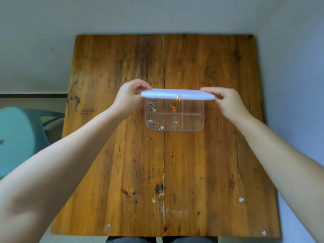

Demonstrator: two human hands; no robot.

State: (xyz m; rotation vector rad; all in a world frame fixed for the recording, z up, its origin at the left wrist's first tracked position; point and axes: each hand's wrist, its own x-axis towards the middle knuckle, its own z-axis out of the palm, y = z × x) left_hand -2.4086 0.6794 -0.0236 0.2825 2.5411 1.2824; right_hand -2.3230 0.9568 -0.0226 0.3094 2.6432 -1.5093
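A clear plastic organiser box (192, 120) with several compartments sits at the middle of the wooden table (122, 155). Its pale lid (177, 94) is raised on edge above the box's far side, with a small gold clasp at its centre. My left hand (130, 97) pinches the lid's left end and my right hand (226, 100) pinches its right end. Silver chains lie in the left compartments, a red charm (174, 108) on a gold chain in the upper middle one, and small silver pieces (175, 122) in the lower middle one. The right compartments look empty.
A thin chain with a small pale pendant (241, 199) lies stretched along the table's right side. A teal plastic chair (19, 135) stands off the table's left edge. Walls close in behind and to the right of the table.
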